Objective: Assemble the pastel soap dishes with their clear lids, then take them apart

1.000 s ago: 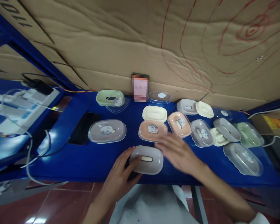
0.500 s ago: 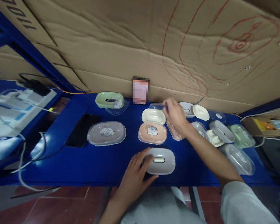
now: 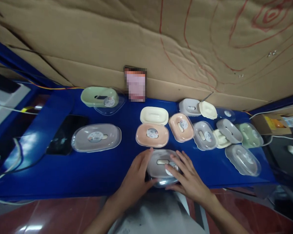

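At the table's front edge stands a grey soap box [image 3: 158, 167] with a white oval inset in its slot. A clear plastic lid [image 3: 164, 182] bearing a round label covers it; whether it sits fully down I cannot tell. My left hand [image 3: 138, 170] grips the left side, thumb at the front, fingers along the back corner. On the right side my right hand [image 3: 187, 174] holds the lid, fingers spread over its top and thumb in front. Just behind are a peach soap box [image 3: 143, 136] with a label and a cream tray [image 3: 154, 116].
A lidded grey box [image 3: 84, 138] and a black phone [image 3: 65, 133] lie left; a green box [image 3: 92, 97] is behind them. Several more boxes, including another peach one [image 3: 179, 130], fill the right side. A propped screen [image 3: 136, 85] leans on the cardboard wall [image 3: 88, 48].
My right hand has come from the back of the table to the front grey box. The clear lid behind the cream tray is gone from there, and one now covers the grey box.
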`<control>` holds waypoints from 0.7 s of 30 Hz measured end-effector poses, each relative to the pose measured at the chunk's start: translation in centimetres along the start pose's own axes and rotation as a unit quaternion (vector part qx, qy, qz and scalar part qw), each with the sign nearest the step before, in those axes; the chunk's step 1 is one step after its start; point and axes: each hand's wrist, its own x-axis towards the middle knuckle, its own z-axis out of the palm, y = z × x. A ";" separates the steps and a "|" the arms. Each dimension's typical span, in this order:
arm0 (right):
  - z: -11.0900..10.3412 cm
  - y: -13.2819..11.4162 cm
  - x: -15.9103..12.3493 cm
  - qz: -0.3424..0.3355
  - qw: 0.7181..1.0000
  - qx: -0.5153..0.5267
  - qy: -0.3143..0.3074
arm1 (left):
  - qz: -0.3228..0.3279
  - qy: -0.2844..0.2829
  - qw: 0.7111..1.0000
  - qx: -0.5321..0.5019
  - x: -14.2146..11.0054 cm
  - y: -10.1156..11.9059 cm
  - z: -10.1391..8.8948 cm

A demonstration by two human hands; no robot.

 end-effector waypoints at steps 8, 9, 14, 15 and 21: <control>0.7 -0.8 0.7 0.072 0.997 0.007 0.031 | -0.022 0.015 1.000 -0.004 -0.5 1.2 0.3; 0.9 -1.0 0.6 0.067 0.997 0.007 0.038 | -0.025 0.015 1.000 0.000 -0.6 1.3 0.3; 2.0 -1.2 0.3 0.057 0.997 0.013 0.046 | -0.019 0.002 1.000 0.025 -0.5 1.3 0.1; 2.2 -1.1 0.2 0.043 0.998 0.012 0.047 | -0.010 0.003 0.999 0.035 -0.5 1.2 0.1; 1.4 -0.4 0.2 0.005 1.000 0.007 0.015 | 0.031 0.003 0.997 0.064 0.0 0.9 -0.2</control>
